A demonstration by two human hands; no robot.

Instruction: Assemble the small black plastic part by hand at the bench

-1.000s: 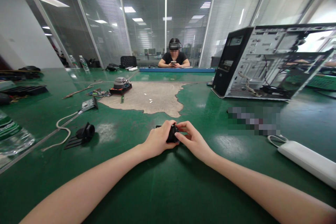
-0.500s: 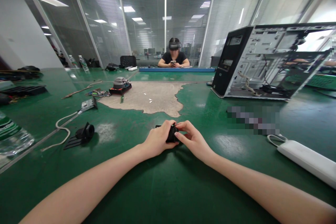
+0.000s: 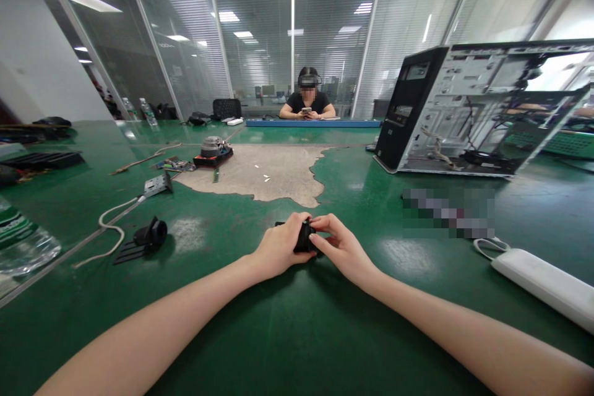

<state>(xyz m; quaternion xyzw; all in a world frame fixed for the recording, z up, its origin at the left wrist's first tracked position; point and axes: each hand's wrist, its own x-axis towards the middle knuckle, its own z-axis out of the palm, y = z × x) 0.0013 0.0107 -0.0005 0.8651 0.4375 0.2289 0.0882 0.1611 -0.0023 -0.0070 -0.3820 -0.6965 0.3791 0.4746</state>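
Btwn fingers, blk part, long axis approx. sideways, pointing dir. unclear

- An office-style electronics workshop
- Glass partition with blinds spans the top of the frame
- Opened computer tower stands at right
- Circuit board, centre left, on green tabletop
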